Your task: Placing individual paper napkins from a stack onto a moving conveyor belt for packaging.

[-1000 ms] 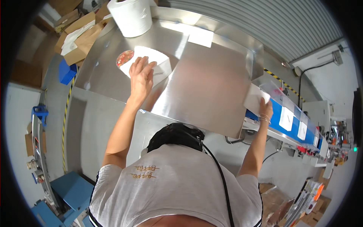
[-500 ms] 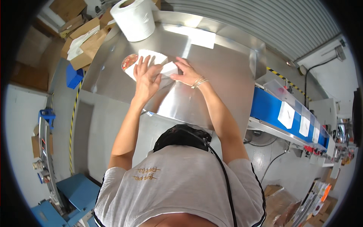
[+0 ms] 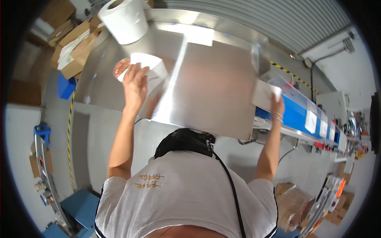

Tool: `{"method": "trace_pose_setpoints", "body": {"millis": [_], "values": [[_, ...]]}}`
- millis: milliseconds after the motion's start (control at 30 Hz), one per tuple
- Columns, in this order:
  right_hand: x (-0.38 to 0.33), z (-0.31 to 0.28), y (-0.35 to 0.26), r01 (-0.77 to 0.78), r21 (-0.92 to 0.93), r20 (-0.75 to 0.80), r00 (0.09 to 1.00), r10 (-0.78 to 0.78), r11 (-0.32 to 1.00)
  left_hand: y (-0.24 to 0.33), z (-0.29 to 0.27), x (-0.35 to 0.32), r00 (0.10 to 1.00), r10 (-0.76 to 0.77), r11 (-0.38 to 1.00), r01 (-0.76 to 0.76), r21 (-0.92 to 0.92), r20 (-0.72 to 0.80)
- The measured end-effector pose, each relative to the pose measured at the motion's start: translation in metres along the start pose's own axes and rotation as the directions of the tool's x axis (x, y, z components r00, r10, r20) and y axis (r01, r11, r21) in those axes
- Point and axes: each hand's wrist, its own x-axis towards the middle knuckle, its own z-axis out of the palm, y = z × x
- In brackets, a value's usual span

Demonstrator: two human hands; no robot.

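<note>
My left hand [image 3: 136, 85] is at the left of the metal table [image 3: 214, 87], its fingers bent over a stack of flat white packets [image 3: 158, 71]. Beside those fingers lies a round red-patterned thing [image 3: 120, 68], partly covered by the packets. Far to the right, my right hand [image 3: 278, 104] grips a single white packet [image 3: 262, 92] by its right end. That packet is over the near end of the blue conveyor belt [image 3: 293, 112], at the table's right edge. The right hand's thumb is hidden, and its fingers are slightly blurred.
A large white roll [image 3: 126, 23] stands at the table's back left. A white sheet [image 3: 199, 36] lies near the raised back edge. Several white packets [image 3: 310, 121] sit along the belt behind a clear guard. Open cardboard boxes [image 3: 71, 53] and a blue bin [image 3: 66, 86] are left of the table.
My right hand has moved from the stack to the conveyor, carrying a white packet. My left hand has stayed at the stack, its fingers closer together. The whole view has shifted slightly.
</note>
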Motion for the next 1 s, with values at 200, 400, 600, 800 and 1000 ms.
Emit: {"method": "trace_pose_setpoints", "body": {"millis": [200,400,600,800,1000], "values": [[-0.013,0.013,-0.058,0.422,-0.268,-0.348,0.796,-0.495,0.866,0.008,0.008,0.003,1.000,-0.011,0.999,0.010,-0.046,-0.026],[-0.116,0.108,-0.281,0.409,0.682,0.369,0.524,-0.768,0.607,0.013,0.005,0.004,1.000,-0.005,0.999,0.005,-0.035,-0.006],[-0.112,0.157,-0.337,0.547,0.663,0.406,0.311,-0.859,0.511,0.013,-0.006,0.007,0.996,-0.068,0.998,0.068,0.012,0.058],[-0.105,0.144,-0.288,-0.029,0.863,0.447,0.508,-0.736,0.504,-0.018,-0.017,0.030,0.894,-0.329,0.944,0.303,0.132,0.304],[-0.090,0.095,-0.192,-0.037,0.790,0.432,0.743,-0.511,0.613,0.003,-0.009,0.031,0.965,-0.180,0.981,0.163,0.102,0.188]]}}
